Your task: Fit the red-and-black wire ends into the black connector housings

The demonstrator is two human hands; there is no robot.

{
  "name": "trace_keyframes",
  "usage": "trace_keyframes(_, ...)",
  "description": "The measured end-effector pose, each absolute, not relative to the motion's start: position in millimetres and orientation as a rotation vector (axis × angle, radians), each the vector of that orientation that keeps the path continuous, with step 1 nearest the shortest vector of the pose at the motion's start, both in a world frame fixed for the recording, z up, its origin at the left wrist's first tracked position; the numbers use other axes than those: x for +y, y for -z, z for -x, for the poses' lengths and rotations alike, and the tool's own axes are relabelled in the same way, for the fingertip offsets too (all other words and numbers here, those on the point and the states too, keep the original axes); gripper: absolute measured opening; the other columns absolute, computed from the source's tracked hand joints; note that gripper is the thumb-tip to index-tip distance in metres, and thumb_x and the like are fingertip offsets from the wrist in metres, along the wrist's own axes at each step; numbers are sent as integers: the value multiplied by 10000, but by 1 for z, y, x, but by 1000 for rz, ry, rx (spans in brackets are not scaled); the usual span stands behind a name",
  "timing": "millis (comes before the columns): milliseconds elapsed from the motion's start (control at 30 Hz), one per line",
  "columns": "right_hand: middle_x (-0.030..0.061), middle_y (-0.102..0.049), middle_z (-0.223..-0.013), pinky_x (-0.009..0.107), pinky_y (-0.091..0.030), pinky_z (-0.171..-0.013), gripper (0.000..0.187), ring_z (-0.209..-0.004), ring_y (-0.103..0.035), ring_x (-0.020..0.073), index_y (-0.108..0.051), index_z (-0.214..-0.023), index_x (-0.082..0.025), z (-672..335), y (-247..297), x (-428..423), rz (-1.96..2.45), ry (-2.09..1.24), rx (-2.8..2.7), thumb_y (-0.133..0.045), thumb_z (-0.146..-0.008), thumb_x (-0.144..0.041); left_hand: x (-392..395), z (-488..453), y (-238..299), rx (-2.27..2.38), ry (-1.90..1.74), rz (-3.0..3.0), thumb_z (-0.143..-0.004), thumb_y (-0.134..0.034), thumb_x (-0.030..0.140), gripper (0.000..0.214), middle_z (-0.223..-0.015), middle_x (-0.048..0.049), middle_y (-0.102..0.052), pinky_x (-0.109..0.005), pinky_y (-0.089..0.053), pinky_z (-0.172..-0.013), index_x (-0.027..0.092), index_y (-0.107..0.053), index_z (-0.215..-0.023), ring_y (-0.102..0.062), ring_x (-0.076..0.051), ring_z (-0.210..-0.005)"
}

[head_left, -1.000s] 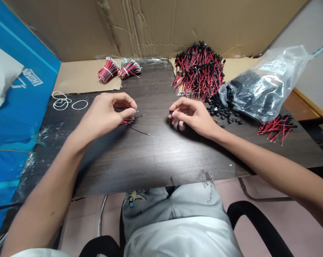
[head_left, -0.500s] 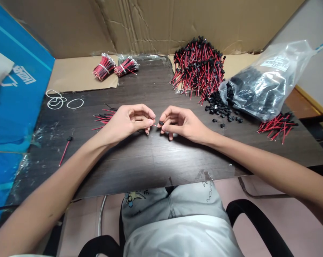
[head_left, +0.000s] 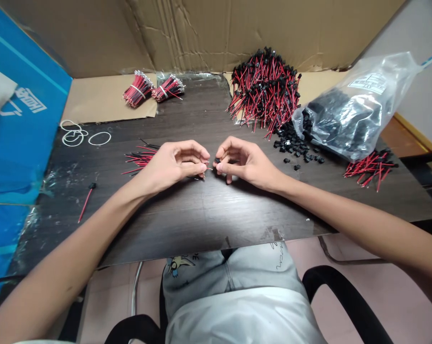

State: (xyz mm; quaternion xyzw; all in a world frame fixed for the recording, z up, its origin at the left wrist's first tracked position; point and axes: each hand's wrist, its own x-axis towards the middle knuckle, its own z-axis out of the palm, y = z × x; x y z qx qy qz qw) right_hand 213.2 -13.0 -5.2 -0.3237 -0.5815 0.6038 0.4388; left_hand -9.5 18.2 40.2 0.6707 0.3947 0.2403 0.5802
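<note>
My left hand [head_left: 176, 165] is closed in a pinch on a thin red and black wire pair, its bare ends pointing right. My right hand [head_left: 243, 162] pinches a small black connector [head_left: 217, 161] and holds it against those wire ends at the middle of the dark table [head_left: 209, 215]. Just left of my left hand lies a loose fan of red and black wires [head_left: 139, 157].
A big heap of finished wires with connectors [head_left: 264, 95] sits at the back. Loose black connectors [head_left: 297, 145] spill from a clear plastic bag [head_left: 355, 114]. Two banded wire bundles [head_left: 149, 89], white rubber bands [head_left: 81, 136], one single wire [head_left: 85, 203] and more wires [head_left: 370, 167] lie around.
My left hand left the loose wires and moved right with a wire pair. My right hand came left with a connector. The two now meet at the table's middle.
</note>
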Motion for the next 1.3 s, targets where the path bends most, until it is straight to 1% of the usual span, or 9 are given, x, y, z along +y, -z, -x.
trace_keyframes(200, 20, -691, -840, 223, -585, -571, 285, -754, -667, 132, -615, -1030, -183, -216, 2, -15, 836, -1505, -1517, -805, -894, -345, 19, 11, -38, 952, -697, -1498, -663, -931, 323, 396, -909, -52, -729, -316, -590, -762, 164, -702, -944, -707, -171, -786)
trace_keyframes(333, 28, -704, -882, 222, -582, -567, 276, -757, -676, 132, -605, -1045, -188, -215, 2, -16, 858, -1488, -1517, -794, -890, -316, 19, 11, -37, 975, -721, -1492, -655, -931, 326, 400, -914, -52, -724, -319, -593, -780, 162, -703, -940, -698, -166, -795)
trace_keyframes(500, 27, -706, -847, 212, -553, -533, 261, -734, -676, 134, -597, -1015, -186, -214, 3, -15, 875, -1477, -1538, -789, -873, -290, 17, 9, -38, 968, -745, -1518, -618, -955, 347, 436, -915, -43, -725, -312, -595, -826, 166, -702, -924, -696, -171, -857)
trace_keyframes(700, 21, -700, -788, 208, -537, -514, 281, -701, -666, 133, -607, -1012, -172, -214, 2, -15, 884, -1479, -1531, -801, -875, -322, 17, 10, -36, 946, -733, -1536, -634, -939, 315, 401, -911, -42, -730, -311, -592, -840, 168, -708, -927, -697, -170, -865)
trace_keyframes(967, 25, -700, -784, 211, -530, -520, 279, -718, -691, 145, -619, -1011, -170, -214, 2, -15, 875, -1492, -1518, -799, -886, -343, 17, 9, -37, 974, -700, -1595, -644, -915, 344, 398, -905, -46, -729, -349, -590, -855, 175, -706, -937, -709, -195, -878)
trace_keyframes(1300, 42, -728, -835, 202, -535, -522, 228, -724, -708, 141, -637, -1016, -158, -214, 2, -15, 853, -1503, -1536, -780, -900, -292, 16, 9, -37, 969, -713, -1620, -642, -919, 335, 392, -907, -37, -727, -311, -589, -829, 178, -703, -930, -697, -172, -856)
